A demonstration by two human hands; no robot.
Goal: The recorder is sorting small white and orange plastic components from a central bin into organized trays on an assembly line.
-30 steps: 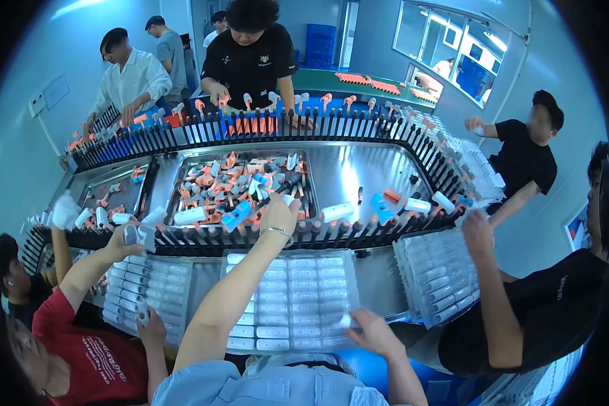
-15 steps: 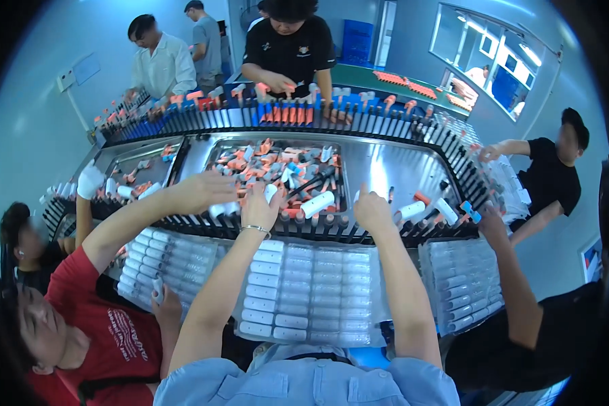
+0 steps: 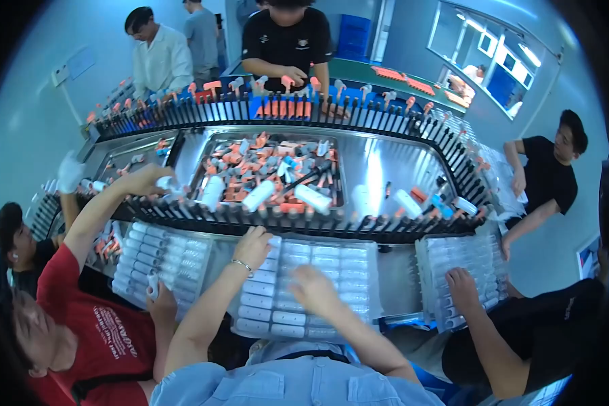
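A clear plastic tray [image 3: 342,284] of white cylindrical housings lies in front of me, its left column filled with solid white ones. My left hand [image 3: 254,247], with a bracelet at the wrist, is at the tray's upper left corner, its fingers closed on a white housing [image 3: 273,241]. Over the middle of the tray hovers my right hand [image 3: 314,291]; motion smears its fingers. Beyond the tray runs a row of black pegs, where white housings [image 3: 258,196] stand tilted, another white housing [image 3: 312,198] beside them.
A steel table holds a basin [image 3: 338,176] heaped with orange and grey parts [image 3: 264,162]. Black pegs [image 3: 358,125] ring it. At left, a person in red reaches to the pegs with a housing [image 3: 166,183]; at right, another person's hand [image 3: 461,287] rests on a second tray. Others work around.
Both my hands have drawn back from the peg row to the tray, the right one also moving left. More white housings stand along the pegs. The right neighbour's hand has come down to their tray.
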